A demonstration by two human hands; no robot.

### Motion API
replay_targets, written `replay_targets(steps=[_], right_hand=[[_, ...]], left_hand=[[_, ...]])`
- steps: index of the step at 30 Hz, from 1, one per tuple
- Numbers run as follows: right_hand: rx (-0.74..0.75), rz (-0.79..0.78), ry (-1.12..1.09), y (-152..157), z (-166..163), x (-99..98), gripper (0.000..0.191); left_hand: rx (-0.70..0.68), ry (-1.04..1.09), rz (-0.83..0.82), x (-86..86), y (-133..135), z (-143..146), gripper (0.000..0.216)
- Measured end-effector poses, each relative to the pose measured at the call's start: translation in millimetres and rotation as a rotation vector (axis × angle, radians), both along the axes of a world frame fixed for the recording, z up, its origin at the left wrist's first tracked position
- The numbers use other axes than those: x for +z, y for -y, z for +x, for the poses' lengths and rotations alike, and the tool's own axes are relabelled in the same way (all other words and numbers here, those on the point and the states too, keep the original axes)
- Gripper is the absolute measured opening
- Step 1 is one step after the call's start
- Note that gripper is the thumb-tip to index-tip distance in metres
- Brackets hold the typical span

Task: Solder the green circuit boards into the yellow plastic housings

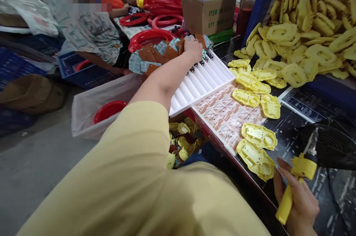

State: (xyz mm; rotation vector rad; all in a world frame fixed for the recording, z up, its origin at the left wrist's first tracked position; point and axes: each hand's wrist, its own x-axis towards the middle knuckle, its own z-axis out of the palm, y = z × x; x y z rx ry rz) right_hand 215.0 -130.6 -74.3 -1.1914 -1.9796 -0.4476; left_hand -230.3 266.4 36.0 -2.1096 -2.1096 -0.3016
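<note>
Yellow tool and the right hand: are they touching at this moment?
Touching. The head view shows the right hand with its fingers wrapped around the handle of the yellow tool, whose metal tip points upward.

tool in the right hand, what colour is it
Yellow plastic tool, dark metal tip; head view.

Bright yellow plastic housings (306, 24), a yellow-handled soldering iron (302, 167) and a pale yellow sleeve (133, 176) dominate a black worktop (286, 132). The ridged tray (205, 76) is white; the sheet (222, 113) carries a repeating red print on white. The circuit boards (158, 56) show brown and pale blue-green, the hoops (162, 4) red, the crate (80, 71) blue, the cardboard box (208, 15) brown.
</note>
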Motion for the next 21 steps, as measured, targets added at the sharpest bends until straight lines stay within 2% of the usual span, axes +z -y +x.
replay_targets(steps=[4, 8, 10, 14, 17, 21], right_hand=[[-0.031, -0.022, -0.020, 4.2, 6.7, -5.1, 0.069], [-0.051, -0.080, -0.044, 4.5, 8.7, -7.7, 0.042], [-0.057, -0.092, -0.057, 4.3, 7.1, -6.2, 0.037], [-0.007, -0.114, -0.096, 5.1, 3.9, -4.3, 0.041], [0.100, -0.165, -0.125, 6.2, 3.9, -7.8, 0.041], [0.110, -0.228, -0.145, 9.5, 0.5, -8.2, 0.047]], left_hand=[[0.003, -0.047, -0.046, 3.4, -7.8, 1.3, 0.031], [-0.104, -0.071, 0.018, 23.8, 11.5, 10.6, 0.018], [-0.126, -0.073, 0.047, 35.2, 27.2, 17.6, 0.021], [-0.133, -0.030, 0.072, 51.6, 58.0, 27.8, 0.028], [-0.177, 0.087, 0.094, 56.1, 74.4, 29.8, 0.032], [-0.308, 0.283, 0.015, 52.9, 88.3, 36.3, 0.049]])
